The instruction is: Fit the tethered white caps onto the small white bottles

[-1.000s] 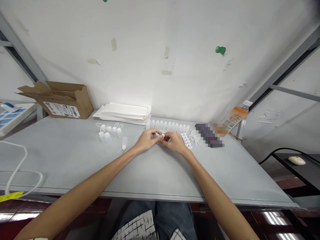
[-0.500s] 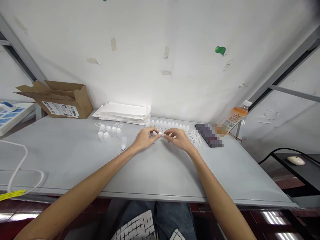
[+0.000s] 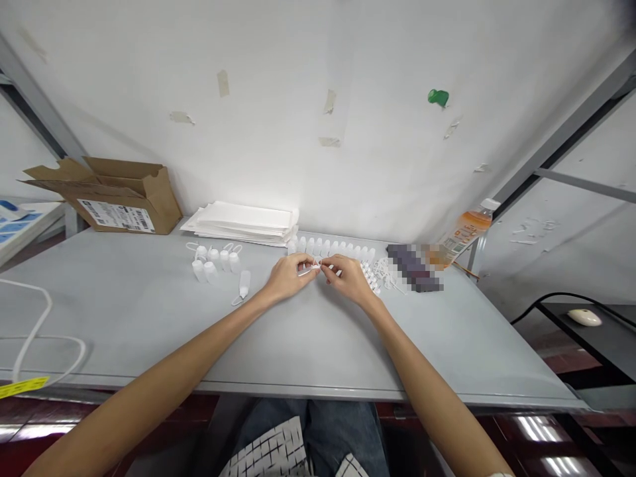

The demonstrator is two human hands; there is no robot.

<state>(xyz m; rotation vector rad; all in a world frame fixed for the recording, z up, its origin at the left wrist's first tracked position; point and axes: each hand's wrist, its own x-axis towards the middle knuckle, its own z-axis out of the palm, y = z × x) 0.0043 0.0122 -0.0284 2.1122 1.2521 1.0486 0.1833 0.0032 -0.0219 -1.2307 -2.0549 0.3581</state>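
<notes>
My left hand [image 3: 289, 275] is closed on a small white plastic bottle [image 3: 307, 269], lying sideways in its fingers and partly hidden. A thin white cord loop [image 3: 317, 260] shows at the bottle's end. Meeting it from the other side, my right hand [image 3: 346, 274] pinches the cord near that end; its exact grip is too small to make out. Left of my hands, several white bottles with cord loops [image 3: 211, 270] stand in a group. One looped bottle [image 3: 244, 283] lies apart. Behind my hands runs a row of white bottles [image 3: 341, 248]. Small white caps [image 3: 373, 281] lie beside my right hand.
A tangle of white cords [image 3: 386, 273] lies to the right, beside a dark blurred-out object [image 3: 412, 265] and an orange drink bottle [image 3: 470, 228]. White sheets [image 3: 243, 220] and an open cardboard box [image 3: 119, 199] stand along the wall. A white cable [image 3: 37, 324] crosses the table's left side.
My right fingers have closed in toward the left hand and now meet the white piece at its end. The small caps beside my right hand have come into sight. The view has shifted slightly.
</notes>
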